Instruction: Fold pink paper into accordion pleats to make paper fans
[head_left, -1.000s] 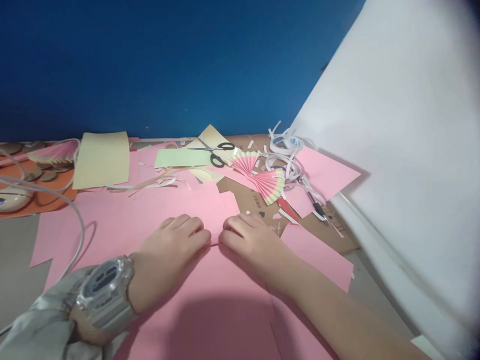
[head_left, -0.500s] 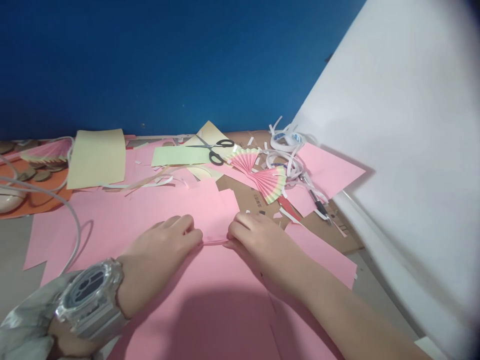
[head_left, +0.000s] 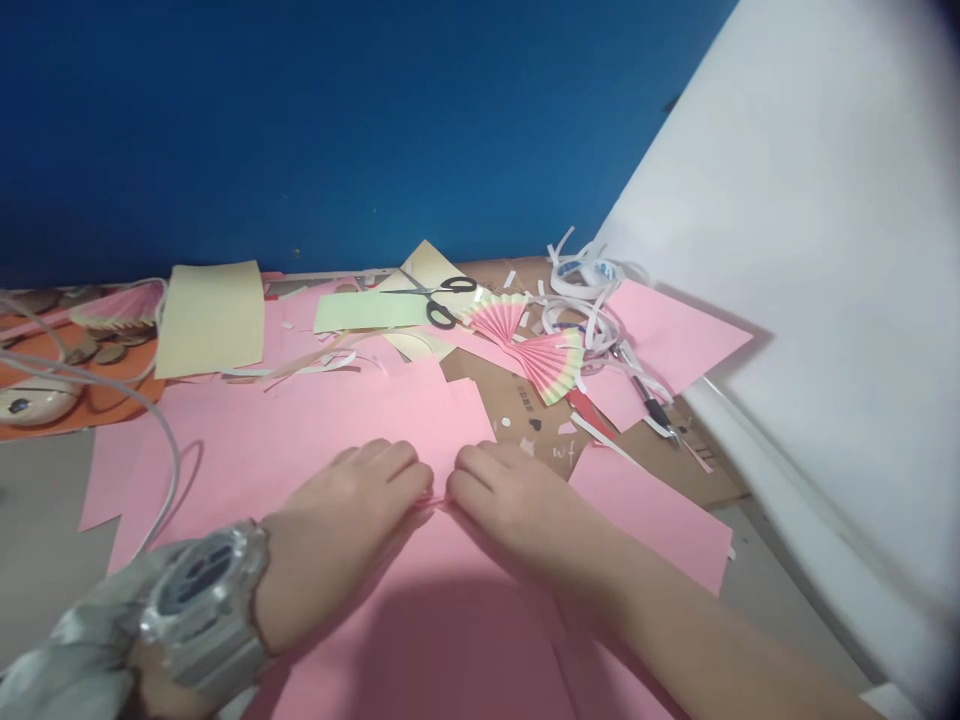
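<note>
Folded pink paper edge (head_left: 437, 501): mostly hidden by fingers, layer count hard to make out.
Crease: thin, straight, running crosswise between both hands, above pink paper sheets (head_left: 240, 430).
Left hand (head_left: 361, 505): knuckles up, curled, pinching fold.
Right hand (head_left: 514, 505): mirrored, also pinching fold, forearm cut off.

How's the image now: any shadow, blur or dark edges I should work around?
Head view: a broad shadow darkens the near pink paper; head view: left hand and right hand look slightly soft, and the watch display is unreadable; head view: the upper right corner goes dark beside the pale white panel.
</note>
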